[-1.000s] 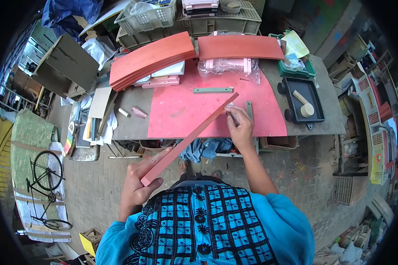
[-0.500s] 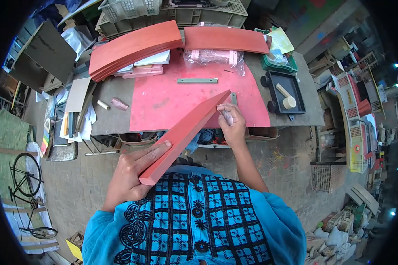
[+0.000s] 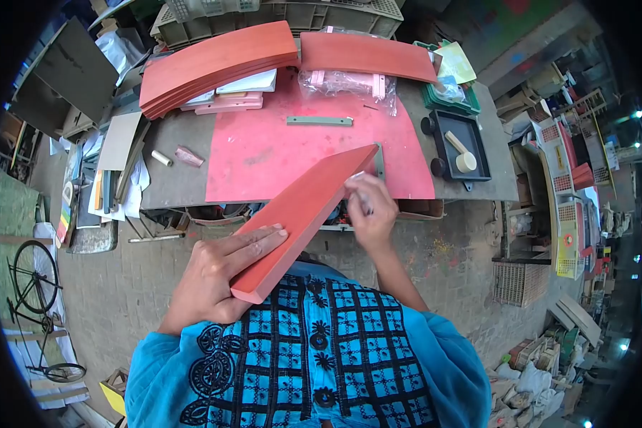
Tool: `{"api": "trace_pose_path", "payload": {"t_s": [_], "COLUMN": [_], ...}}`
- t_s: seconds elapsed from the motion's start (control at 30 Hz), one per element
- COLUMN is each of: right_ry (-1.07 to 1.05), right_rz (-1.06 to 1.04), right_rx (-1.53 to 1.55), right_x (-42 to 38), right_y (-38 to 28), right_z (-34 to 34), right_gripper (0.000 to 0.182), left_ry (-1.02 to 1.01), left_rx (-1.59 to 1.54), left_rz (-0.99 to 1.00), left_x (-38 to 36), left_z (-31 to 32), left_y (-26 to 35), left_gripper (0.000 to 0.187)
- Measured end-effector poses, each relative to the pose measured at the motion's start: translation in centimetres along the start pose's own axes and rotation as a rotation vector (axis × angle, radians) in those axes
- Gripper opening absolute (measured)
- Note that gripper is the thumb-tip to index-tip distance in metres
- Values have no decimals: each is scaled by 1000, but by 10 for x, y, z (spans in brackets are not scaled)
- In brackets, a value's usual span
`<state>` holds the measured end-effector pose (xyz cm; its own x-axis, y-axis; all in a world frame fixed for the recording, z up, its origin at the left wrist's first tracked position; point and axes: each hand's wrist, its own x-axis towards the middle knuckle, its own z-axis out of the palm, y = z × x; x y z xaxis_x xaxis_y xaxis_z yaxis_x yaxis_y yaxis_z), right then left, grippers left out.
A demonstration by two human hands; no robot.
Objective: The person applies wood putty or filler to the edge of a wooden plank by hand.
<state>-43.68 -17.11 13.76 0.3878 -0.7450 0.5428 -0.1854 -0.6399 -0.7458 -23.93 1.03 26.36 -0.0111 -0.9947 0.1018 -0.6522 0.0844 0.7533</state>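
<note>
1. I'd judge this as edge work: my right hand (image 3: pixel 375 214) pinches a whitish scrap (image 3: pixel 364 187) beside the red board's (image 3: pixel 299 203) far end; another stroke calls for a steady board.
2. The board slants over the tabletop's (image 3: pixel 182 187) front edge.
3. My left hand (image 3: pixel 217 274) grips its near end, fingers across the top.

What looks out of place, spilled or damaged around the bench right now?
Two things: dark smudges mar the pink sheet on the bench, and yellow specks, perhaps spilled paint, dot the floor at right. The red board in the left hand shows no obvious damage.
</note>
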Motion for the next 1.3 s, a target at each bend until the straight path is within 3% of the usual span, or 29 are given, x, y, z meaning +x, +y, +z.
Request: {"api": "trace_pose_path", "payload": {"t_s": [0.1,0.23,0.27,0.37,0.5,0.63,0.67,0.8,0.9,1.03,1.07,1.17,1.2,1.3], "right_ry": [-4,58,42,-2,7,-38,-15,-68,-47,-116,-101,-73,-80,-126], "right_rz": [-149,-20,-163,-225,19,-187,-188,-95,-296,-84,-253,-320,-145,-237], "right_rx": [62,-5,-20,112,-55,47,-59,1,-16,22,6,-30,22,80], "right_x": [-4,0,-1,-8,-3,-10,-9,-5,-6,-2,-4,-1,4,1], "right_y": [-16,11,8,-16,0,-25,-12,-29,-32,-39,-46,-38,-36,-54], "right_z": [7,9,9,13,6,7,9,5,8,5,6,11,12,8], "right_gripper": [28,28,29,29,23,24,27,31,32,34,31,30,29,31], "left_ry": [-5,-3,-1,21,19,38,54,73,75,76,72,107,107,108], "left_rx": [-33,-38,-30,-44,-42,-13,-10,13,27,17,20,15,4,-5], "left_rz": [-36,-51,-57,-27,-28,26,49,65,58,41,38,75,72,63], "left_x": [-3,-5,-5,-6,-6,-6,-6,-3,-2,1,1,0,0,1], "left_z": [0,1,0,3,3,4,5,5,5,2,2,3,3,1], "left_y": [1,1,1,-5,-4,-9,-11,-10,-12,-10,-9,-16,-16,-16], "left_gripper": [61,62,62,64,66,68,68,69,69,68,67,67,67,67]}}
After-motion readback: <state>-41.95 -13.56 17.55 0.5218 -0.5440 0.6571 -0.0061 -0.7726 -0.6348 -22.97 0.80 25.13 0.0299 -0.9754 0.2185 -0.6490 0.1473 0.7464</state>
